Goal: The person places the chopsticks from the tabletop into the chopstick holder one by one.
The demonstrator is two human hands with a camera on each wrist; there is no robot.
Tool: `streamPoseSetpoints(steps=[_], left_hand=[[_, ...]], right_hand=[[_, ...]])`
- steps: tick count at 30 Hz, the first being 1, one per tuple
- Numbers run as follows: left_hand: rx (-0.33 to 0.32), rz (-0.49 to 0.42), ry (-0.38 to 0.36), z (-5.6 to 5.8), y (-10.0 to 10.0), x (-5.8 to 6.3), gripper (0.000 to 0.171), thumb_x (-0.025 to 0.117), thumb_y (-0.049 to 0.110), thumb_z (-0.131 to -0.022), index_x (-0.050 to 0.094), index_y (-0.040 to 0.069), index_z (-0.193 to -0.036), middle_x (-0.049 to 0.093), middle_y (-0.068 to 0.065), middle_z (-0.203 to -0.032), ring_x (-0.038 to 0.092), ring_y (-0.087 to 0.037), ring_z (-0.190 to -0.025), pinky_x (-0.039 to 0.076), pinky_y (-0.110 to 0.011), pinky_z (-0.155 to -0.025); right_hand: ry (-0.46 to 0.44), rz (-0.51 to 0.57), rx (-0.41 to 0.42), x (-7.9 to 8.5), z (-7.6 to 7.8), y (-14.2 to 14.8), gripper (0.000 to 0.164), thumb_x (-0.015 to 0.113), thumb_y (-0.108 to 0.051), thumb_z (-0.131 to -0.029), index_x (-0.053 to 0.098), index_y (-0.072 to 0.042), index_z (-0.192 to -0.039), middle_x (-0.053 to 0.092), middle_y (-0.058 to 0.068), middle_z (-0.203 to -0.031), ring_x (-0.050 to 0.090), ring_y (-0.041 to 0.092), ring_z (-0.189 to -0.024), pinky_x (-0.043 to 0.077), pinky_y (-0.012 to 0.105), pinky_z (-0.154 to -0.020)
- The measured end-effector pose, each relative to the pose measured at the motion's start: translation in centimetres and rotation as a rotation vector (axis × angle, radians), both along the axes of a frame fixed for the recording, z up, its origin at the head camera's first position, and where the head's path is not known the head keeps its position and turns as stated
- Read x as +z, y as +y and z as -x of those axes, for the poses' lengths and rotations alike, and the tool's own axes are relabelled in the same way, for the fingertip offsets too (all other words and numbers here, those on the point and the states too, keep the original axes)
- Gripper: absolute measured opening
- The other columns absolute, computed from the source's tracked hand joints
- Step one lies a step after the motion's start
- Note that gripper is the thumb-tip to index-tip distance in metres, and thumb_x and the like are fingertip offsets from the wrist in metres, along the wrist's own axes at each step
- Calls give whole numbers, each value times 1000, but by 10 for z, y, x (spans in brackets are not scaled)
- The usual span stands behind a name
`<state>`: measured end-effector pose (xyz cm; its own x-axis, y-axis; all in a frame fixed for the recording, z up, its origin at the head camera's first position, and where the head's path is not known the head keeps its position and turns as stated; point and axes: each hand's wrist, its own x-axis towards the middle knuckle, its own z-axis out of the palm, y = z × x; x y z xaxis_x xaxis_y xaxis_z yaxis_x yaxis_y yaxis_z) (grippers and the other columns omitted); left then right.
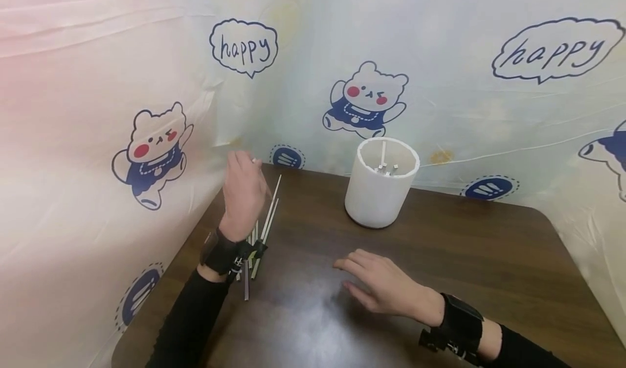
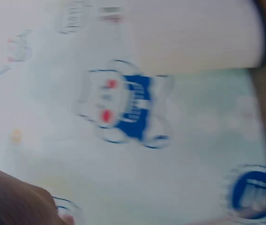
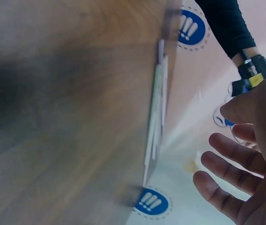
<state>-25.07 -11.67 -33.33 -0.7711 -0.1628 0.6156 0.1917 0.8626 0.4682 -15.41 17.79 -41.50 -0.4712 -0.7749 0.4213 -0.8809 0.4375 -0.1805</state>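
My left hand (image 1: 243,191) is raised over several slim, pale green, white and grey sticks (image 1: 246,281) lying on the left of the table. Nothing shows between its fingers, and the wrist hides part of the sticks. In the left wrist view only a dark, blurred part of this hand (image 2: 20,201) appears. Over the middle of the table, my right hand (image 1: 383,284) hovers with relaxed, spread fingers (image 3: 226,173) and holds nothing. Beyond it stands an upright white cylindrical holder (image 1: 376,197), with several pale stick ends (image 1: 383,168) visible inside.
The brown wooden table (image 1: 313,313) has rounded corners. A pale cloth (image 1: 303,101) printed with bears and "happy" bubbles hangs close behind it and along its left side. Each wrist carries a black strapped camera (image 1: 462,324).
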Motion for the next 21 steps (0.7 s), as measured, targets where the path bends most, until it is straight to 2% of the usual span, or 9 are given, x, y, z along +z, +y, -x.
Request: streamPoseSetpoints(steps=[3,5,8,11,15,17,21], left_hand=[[-114,-164,98,-12,4,23,27,51,18,-106,54,-9,-112,58,-24,-103,60,-37,-92,54,-48,-82],[-175,-235,228,-21,8,33,26,56,18,-104,58,-8,-110,64,-23,-101,63,-35,-89,55,-46,-81],[-246,-242,455,-32,15,40,22,65,13,-99,65,-9,-103,71,-22,-93,67,-32,-80,57,-43,-76],[-285,-230,609,-40,22,43,16,72,6,-93,68,-8,-98,73,-20,-86,64,-29,-68,55,-38,-66],[-314,-234,711,-51,31,48,15,76,4,-88,69,-8,-95,74,-19,-83,66,-27,-65,56,-36,-63],[-339,-234,745,-59,36,51,17,77,6,-88,69,-8,-94,74,-19,-84,70,-27,-70,60,-37,-67],[-449,-203,823,-76,51,59,18,74,9,-91,69,-8,-91,75,-19,-84,74,-28,-74,62,-34,-73]], right_hand=[[-4,21,-30,7,3,1,37,71,-17,-92,61,-18,-128,67,-8,-109,64,7,-96,56,22,-75],[-9,32,-51,11,4,2,37,71,-17,-93,61,-17,-129,67,-8,-110,66,9,-97,57,23,-76],[-11,43,-68,14,6,2,37,71,-18,-92,61,-16,-128,67,-7,-109,67,11,-98,58,25,-77],[-4,49,-77,16,7,2,37,72,-18,-91,62,-16,-127,68,-7,-108,67,9,-98,58,25,-77],[7,80,-97,18,10,1,39,74,-16,-90,62,-13,-126,69,-6,-105,66,7,-95,58,25,-74],[7,110,-108,20,12,0,40,75,-16,-90,62,-12,-128,69,-4,-103,67,7,-94,58,26,-73],[5,172,-139,32,16,-7,44,74,-19,-93,58,-9,-133,71,-3,-99,68,7,-88,57,24,-70]])
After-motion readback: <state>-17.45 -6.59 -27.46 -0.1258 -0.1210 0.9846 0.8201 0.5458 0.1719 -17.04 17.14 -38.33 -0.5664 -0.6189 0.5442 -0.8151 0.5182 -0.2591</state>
